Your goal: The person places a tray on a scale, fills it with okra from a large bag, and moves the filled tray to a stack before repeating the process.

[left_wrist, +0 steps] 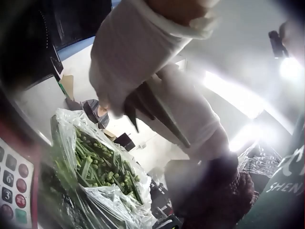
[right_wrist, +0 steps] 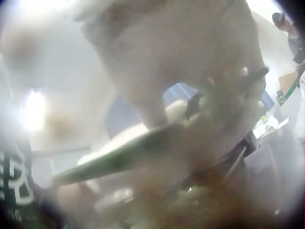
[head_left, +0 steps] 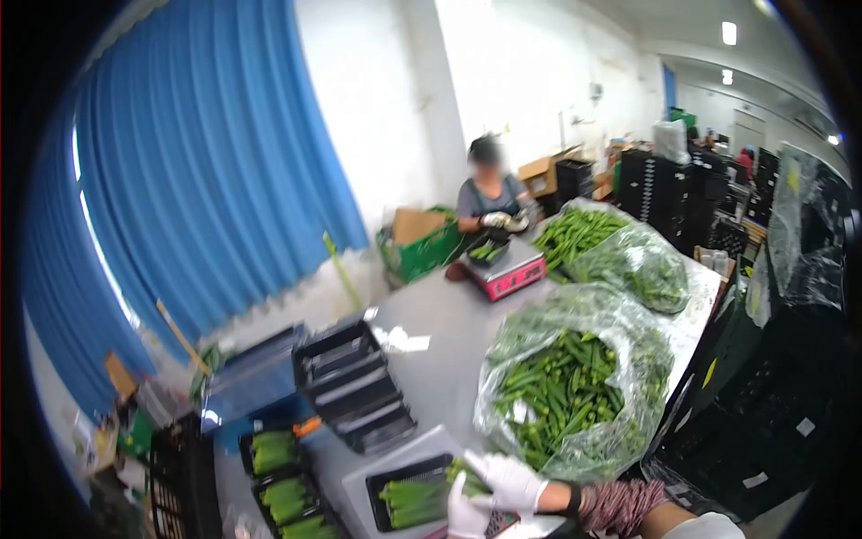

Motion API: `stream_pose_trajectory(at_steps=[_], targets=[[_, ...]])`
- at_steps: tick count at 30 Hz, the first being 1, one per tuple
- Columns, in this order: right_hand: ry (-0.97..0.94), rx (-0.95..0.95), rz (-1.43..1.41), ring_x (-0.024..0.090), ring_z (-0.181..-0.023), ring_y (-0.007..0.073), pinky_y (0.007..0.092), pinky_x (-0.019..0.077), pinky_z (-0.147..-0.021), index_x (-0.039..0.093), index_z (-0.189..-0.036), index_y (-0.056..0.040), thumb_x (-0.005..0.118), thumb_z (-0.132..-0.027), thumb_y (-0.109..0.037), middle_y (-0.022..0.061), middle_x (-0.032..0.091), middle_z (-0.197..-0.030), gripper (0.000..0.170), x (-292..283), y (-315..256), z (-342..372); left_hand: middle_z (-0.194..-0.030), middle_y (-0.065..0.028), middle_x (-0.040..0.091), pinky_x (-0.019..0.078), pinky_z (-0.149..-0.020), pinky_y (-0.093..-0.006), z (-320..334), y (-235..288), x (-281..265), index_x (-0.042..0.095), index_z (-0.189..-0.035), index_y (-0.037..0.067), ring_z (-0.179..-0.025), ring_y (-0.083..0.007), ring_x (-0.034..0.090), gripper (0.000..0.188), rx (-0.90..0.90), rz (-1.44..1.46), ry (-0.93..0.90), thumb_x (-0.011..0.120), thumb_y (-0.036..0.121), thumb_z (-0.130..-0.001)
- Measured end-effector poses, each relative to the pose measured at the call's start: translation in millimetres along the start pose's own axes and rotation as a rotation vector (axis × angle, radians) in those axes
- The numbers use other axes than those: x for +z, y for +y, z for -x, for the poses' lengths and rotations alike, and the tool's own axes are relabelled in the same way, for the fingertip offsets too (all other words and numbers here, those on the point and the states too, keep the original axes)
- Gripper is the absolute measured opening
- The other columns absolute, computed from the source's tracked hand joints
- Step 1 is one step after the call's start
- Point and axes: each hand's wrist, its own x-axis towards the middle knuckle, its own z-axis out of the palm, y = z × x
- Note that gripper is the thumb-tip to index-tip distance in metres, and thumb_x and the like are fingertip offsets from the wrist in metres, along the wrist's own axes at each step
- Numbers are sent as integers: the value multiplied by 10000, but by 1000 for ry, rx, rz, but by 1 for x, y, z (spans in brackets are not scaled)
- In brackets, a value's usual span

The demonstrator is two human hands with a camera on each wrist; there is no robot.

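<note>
My white-gloved left hand (head_left: pixel 467 512) and right hand (head_left: pixel 510 482) are close together at the front edge of the table, beside a black tray (head_left: pixel 382 521) of okra (head_left: pixel 413 503) laid side by side. Several okra pods (left_wrist: pixel 159 114) stick out from under the left hand's fingers in the left wrist view. A long green pod (right_wrist: pixel 114 162) lies against the right hand's thumb in the right wrist view, pinched there. That view is blurred, and the glove hides much of the grip. The tray rests on a pale scale platform (head_left: pixel 355 485), its keypad (left_wrist: pixel 10 176) showing.
An open plastic bag of okra (head_left: pixel 575 386) stands to the right. Empty black trays (head_left: pixel 350 377) are stacked ahead, with filled trays (head_left: pixel 285 499) at left. Across the table (head_left: pixel 440 314), a person (head_left: pixel 489 193) works behind a red scale (head_left: pixel 516 278) near more okra (head_left: pixel 579 238).
</note>
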Motion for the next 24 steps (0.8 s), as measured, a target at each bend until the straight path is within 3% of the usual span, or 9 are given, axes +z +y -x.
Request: stream_pose_trajectory(at_steps=[1,3,10,15,18,19,20,22,24], targets=[[83,-58,19,584,-804,361,423,477,-709,313,-1383,49,612,-823,-440,251,569,-946,801,16,3,2,-1282,-127,548,418,-1008,-377,-3,1,-2,488,-1301,51,-1169,-259,523,411,-38,-65,279,441,298,-976],[77,109,-218,564,-1031,378,422,458,-903,348,-1397,-16,713,-688,-263,238,554,-1165,834,13,-15,7,-1238,-87,569,428,-986,-403,7,2,8,507,-1277,100,-1137,-247,530,376,16,-101,347,431,319,-981],[143,41,-383,530,-1071,404,431,434,-935,292,-1437,-40,691,-689,-240,246,524,-1201,871,18,-17,7,-1268,-76,538,437,-968,-368,20,2,9,477,-1300,87,-1136,-233,523,372,110,-150,319,429,281,-985],[-115,-127,-486,522,-1073,402,430,415,-960,221,-1480,-98,680,-693,-245,247,514,-1230,923,30,-22,-10,-1264,-78,537,435,-968,-354,53,22,-25,462,-1320,82,-1122,-225,527,380,194,-346,387,439,246,-978],[-87,-240,-452,537,-1051,386,445,423,-930,263,-1464,-84,692,-685,-300,220,557,-1170,916,46,-26,-42,-1277,-76,531,436,-963,-372,74,56,-51,440,-1350,75,-1139,-230,518,420,293,-220,134,477,233,-962],[-76,-293,-431,544,-1041,378,452,427,-916,283,-1457,-77,698,-681,-327,206,578,-1141,914,51,-29,-54,-1348,-114,479,394,-1012,-384,82,62,-28,386,-1396,66,-1210,-252,475,469,396,-344,223,484,214,-962],[-22,-303,-389,597,-869,363,424,490,-745,329,-1406,-39,688,-727,-337,223,545,-1026,824,56,-33,-65,-1390,-139,433,358,-1042,-394,80,63,-21,346,-1419,57,-1251,-267,438,501,642,-554,323,490,195,-959],[-173,-291,-272,602,-898,362,420,501,-753,342,-1406,-68,722,-631,-251,207,537,-1052,882,72,-39,-88,-1483,-195,301,258,-1103,-423,78,78,-34,235,-1463,18,-1341,-299,334,599,1042,-1199,489,514,147,-949],[-288,-292,-121,614,-926,358,417,510,-751,363,-1389,-46,710,-630,-237,208,555,-1103,857,100,-35,-102,-1427,-219,382,268,-1097,-427,68,94,-53,359,-1393,-22,-1309,-341,371,508,1184,-1797,466,523,129,-936]])
